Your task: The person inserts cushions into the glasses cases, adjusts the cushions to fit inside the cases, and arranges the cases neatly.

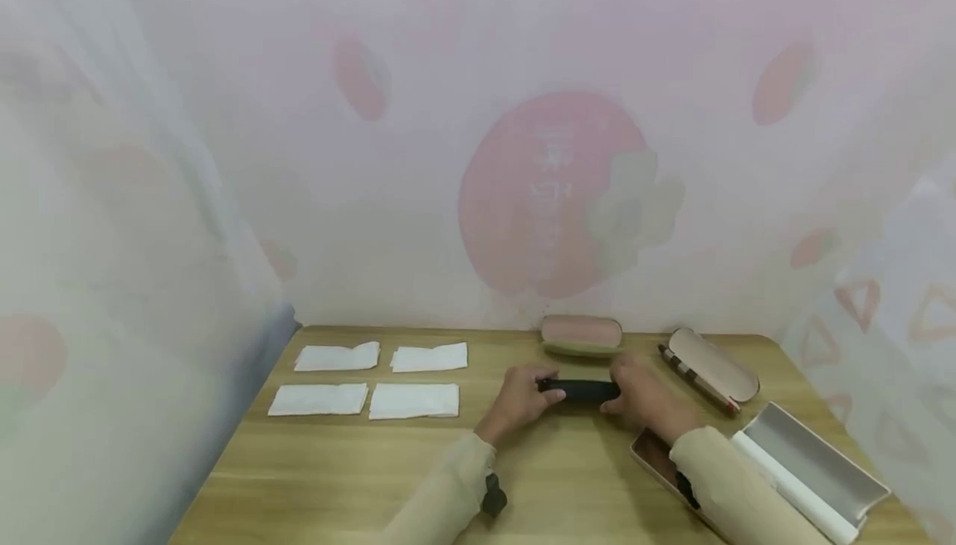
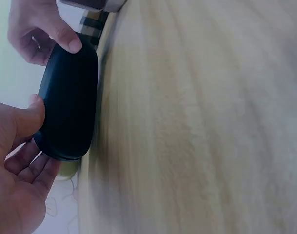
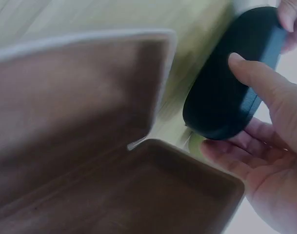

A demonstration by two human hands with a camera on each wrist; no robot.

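Both hands hold a black glasses case by its two ends, low over the wooden table. My left hand grips its left end, thumb on the near face and fingers behind. At the right end my right hand pinches it in the same way. In the left wrist view the black case looks closed, its rounded end toward the left palm. The right wrist view shows a seam or zip along the edge of the case. An open brown-lined case lies under the right forearm, which partly hides it.
A pink case stands at the back edge. To its right lie a beige case and a checked strip-like case. An open grey-lined case sits front right. Several white folded cloths lie on the left.
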